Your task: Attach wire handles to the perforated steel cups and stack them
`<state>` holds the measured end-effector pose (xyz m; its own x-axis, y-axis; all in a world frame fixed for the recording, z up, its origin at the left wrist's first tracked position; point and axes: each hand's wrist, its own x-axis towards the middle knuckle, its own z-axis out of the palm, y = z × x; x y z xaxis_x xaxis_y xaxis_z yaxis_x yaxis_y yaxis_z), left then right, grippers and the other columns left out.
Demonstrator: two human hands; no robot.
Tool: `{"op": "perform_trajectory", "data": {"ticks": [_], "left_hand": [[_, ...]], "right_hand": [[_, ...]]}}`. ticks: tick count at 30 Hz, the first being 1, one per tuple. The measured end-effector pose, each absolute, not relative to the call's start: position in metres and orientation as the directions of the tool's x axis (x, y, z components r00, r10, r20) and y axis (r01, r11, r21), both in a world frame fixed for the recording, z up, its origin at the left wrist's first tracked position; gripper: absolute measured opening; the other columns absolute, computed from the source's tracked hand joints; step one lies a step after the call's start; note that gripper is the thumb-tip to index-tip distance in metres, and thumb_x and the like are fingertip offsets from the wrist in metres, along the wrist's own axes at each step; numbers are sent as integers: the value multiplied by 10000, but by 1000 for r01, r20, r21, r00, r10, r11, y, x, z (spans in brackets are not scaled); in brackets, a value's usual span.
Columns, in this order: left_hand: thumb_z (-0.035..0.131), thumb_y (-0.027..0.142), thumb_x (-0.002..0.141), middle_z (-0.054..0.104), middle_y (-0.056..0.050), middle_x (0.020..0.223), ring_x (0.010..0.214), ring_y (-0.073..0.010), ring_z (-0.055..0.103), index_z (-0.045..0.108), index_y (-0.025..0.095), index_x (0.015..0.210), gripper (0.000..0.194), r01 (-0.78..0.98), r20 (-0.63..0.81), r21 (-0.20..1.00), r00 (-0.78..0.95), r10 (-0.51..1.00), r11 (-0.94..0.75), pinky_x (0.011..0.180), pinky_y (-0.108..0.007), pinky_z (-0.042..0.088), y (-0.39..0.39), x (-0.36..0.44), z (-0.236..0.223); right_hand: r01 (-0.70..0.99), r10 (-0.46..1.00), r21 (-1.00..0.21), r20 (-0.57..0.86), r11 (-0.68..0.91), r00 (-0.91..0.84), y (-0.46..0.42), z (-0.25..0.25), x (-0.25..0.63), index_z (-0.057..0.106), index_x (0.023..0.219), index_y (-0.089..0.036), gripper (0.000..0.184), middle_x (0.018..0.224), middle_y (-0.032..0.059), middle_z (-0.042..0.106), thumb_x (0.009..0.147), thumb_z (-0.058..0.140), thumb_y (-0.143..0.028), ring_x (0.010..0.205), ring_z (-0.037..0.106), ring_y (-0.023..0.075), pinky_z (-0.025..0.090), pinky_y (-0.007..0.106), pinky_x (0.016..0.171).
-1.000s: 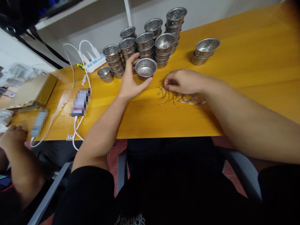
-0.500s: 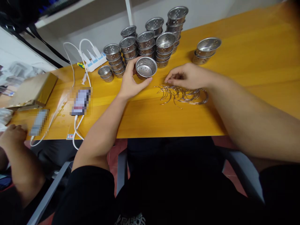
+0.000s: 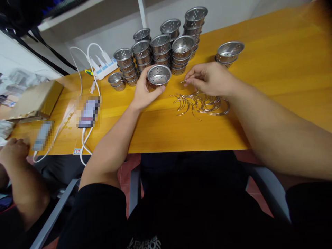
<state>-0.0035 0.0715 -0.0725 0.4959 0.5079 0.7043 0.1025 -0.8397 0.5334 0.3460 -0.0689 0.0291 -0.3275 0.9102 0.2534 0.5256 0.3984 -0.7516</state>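
Observation:
My left hand [image 3: 144, 93] grips a small perforated steel cup [image 3: 158, 75] by its side, just in front of the stacks of like cups [image 3: 160, 48]. My right hand [image 3: 209, 80] is raised a little over the yellow table [image 3: 166, 131], its fingertips pinched on a thin curved wire piece [image 3: 183, 81]. Under that hand lies a loose heap of curved wire handles [image 3: 201, 104].
A separate short pile of cups [image 3: 228, 53] stands to the right. A white power strip [image 3: 103, 67] with cables, a phone [image 3: 89, 111] and a cardboard box [image 3: 36, 100] lie at left. Another person's hand [image 3: 12, 150] rests at the table's left corner.
My left hand closed on the cup and lifted it slightly. My right hand rose from the wire heap with one wire piece pinched in its fingertips.

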Motion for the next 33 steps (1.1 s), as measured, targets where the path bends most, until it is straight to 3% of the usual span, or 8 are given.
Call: {"op": "perform_trajectory", "data": {"ticks": [3, 6, 11, 13, 16, 21, 28, 33], "left_hand": [[825, 1086, 1022, 699, -145, 1764, 1618, -394, 807, 429, 406, 1861, 1151, 97, 688, 546, 515, 512, -832, 1420, -638, 651, 65, -2, -71], [813, 1080, 1035, 696, -154, 1751, 1603, -396, 804, 430, 371, 1847, 1143, 104, 651, 554, 564, 507, -826, 1404, -633, 661, 52, 5, -69], [737, 972, 1138, 680, -149, 1666, 1547, -372, 786, 392, 310, 1830, 1017, 79, 612, 557, 635, 472, -827, 1400, -622, 649, 27, 21, -65], [769, 891, 1152, 659, -149, 1672, 1563, -377, 765, 381, 298, 1819, 973, 74, 605, 546, 654, 454, -835, 1419, -631, 630, 20, 26, -62], [780, 841, 1163, 641, -150, 1675, 1559, -375, 758, 357, 289, 1811, 950, 71, 590, 553, 671, 450, -830, 1434, -645, 612, 13, 29, -58], [847, 882, 1108, 623, -175, 1700, 1613, -404, 726, 349, 275, 1795, 1043, 138, 519, 584, 694, 499, -800, 1465, -642, 581, 3, 32, -52], [1016, 921, 962, 674, -181, 1687, 1574, -421, 779, 428, 278, 1757, 1180, 241, 431, 633, 680, 593, -736, 1431, -644, 637, -6, 37, -46], [1066, 933, 910, 705, -172, 1657, 1541, -425, 805, 467, 275, 1726, 1207, 264, 417, 657, 653, 632, -706, 1414, -661, 652, -8, 40, -47]], "right_hand": [[492, 908, -767, 304, 412, -287, -71, 31, 341, 836, 1164, -158, 134, 999, 131, 921, 1259, 826, -65, 712, 707, 163, 526, 378, 745], [434, 877, -764, 386, 478, -285, -74, 31, 334, 794, 1135, -216, 171, 787, 37, 780, 1267, 901, -197, 659, 638, 176, 489, 387, 709], [375, 854, -768, 446, 519, -268, -81, 26, 316, 763, 1127, -307, 503, 688, -28, 532, 1198, 974, -758, 658, 444, 211, 478, 420, 673], [366, 849, -767, 458, 528, -264, -82, 23, 311, 741, 1126, -321, 574, 707, -20, 527, 1182, 931, -860, 679, 465, 232, 494, 432, 683], [375, 849, -762, 468, 528, -246, -80, 18, 307, 711, 1115, -331, 588, 744, -8, 542, 1166, 936, -872, 703, 517, 263, 532, 459, 708], [463, 873, -741, 436, 487, -219, -74, 13, 306, 722, 1139, -334, 523, 774, 18, 588, 1196, 906, -820, 753, 611, 310, 630, 527, 804], [498, 926, -781, 331, 377, -181, -82, 21, 301, 745, 1169, -359, 687, 866, 78, 713, 1120, 813, -1041, 947, 742, 388, 671, 582, 900], [525, 926, -764, 337, 376, -171, -80, 19, 298, 781, 1177, -354, 751, 826, 72, 698, 1107, 754, -1102, 891, 732, 384, 696, 607, 920]]}}
